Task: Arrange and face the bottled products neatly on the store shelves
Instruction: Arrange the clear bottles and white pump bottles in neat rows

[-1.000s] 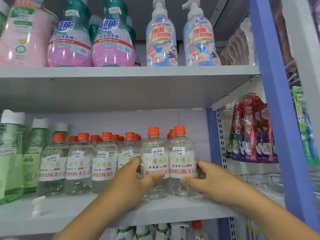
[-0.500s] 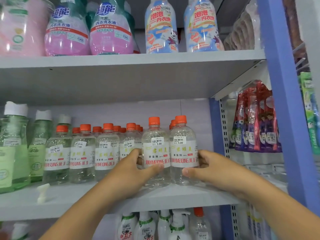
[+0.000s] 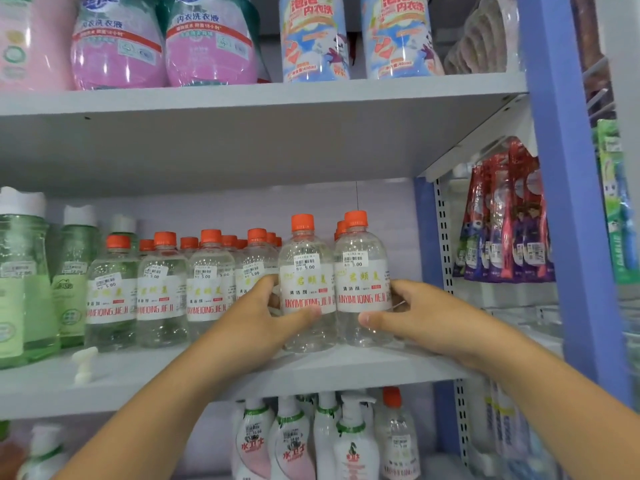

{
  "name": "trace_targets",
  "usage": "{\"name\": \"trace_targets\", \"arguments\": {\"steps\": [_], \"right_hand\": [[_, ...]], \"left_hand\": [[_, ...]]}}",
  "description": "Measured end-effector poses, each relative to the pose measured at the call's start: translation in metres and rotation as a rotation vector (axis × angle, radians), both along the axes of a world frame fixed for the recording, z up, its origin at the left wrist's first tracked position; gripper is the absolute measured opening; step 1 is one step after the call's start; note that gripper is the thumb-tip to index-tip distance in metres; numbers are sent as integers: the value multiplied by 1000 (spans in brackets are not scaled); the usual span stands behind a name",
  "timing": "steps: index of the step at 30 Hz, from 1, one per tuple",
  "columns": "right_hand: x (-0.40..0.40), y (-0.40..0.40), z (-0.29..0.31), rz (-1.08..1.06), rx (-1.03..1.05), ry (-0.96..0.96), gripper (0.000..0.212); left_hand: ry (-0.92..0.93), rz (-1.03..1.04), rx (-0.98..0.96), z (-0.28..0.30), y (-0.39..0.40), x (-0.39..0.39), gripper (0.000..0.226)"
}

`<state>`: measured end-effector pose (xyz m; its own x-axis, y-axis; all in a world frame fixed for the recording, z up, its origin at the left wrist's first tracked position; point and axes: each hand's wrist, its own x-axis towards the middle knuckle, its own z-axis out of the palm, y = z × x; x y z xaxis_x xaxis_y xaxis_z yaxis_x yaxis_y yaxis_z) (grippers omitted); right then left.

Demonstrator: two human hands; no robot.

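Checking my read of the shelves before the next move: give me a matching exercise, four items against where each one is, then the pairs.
Items:
1. left hand
2. right hand
3. loose white pump piece
4. pink detergent bottles

Places:
A. lying on the middle shelf in front of the clear bottles
B. standing on the top shelf
C. on the orange-capped bottle nearest the blue upright
D. on the orange-capped bottle second from the blue upright

Pairs: 1-D, 2-C, 3-A, 4-B
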<state>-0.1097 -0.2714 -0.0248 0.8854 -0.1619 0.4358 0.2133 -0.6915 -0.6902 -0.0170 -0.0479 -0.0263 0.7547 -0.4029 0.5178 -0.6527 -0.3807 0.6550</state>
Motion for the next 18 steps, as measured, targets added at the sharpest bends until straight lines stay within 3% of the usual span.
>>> {"name": "trace_targets", "arguments": {"steps": [3,4,6,8,10,12,14,16,18], "right_hand": [[-1,5,-3,-93,-115,-113,44],[-6,8,-10,-168,-163,-283,46],[-28,18,-39,-221,-197,-800,33],[-46,31,-95,-203,-187,-1069,13],[-37,32,-160,-205,-111,-916,9],[-7,29,-208,-235,145,-466,22],[27,24,-237,-188,394,-45,36],[55,21,-252,-118,490,158,39],[72,23,-257,-141,431,227,41]], "left_hand": [[-78,45,-6,1,-2,-9,58],[-213,96,-66,-5,0,-14,60],[-589,134,-337,-25,12,-30,40],[-762,54,-583,-70,26,-42,22],[-636,-9,-568,-132,28,-41,14],[-263,10,-449,-194,18,-27,16],[85,67,-351,-241,15,-4,34],[270,-17,-219,-263,17,8,38],[367,-48,-94,-271,20,16,30]]}}
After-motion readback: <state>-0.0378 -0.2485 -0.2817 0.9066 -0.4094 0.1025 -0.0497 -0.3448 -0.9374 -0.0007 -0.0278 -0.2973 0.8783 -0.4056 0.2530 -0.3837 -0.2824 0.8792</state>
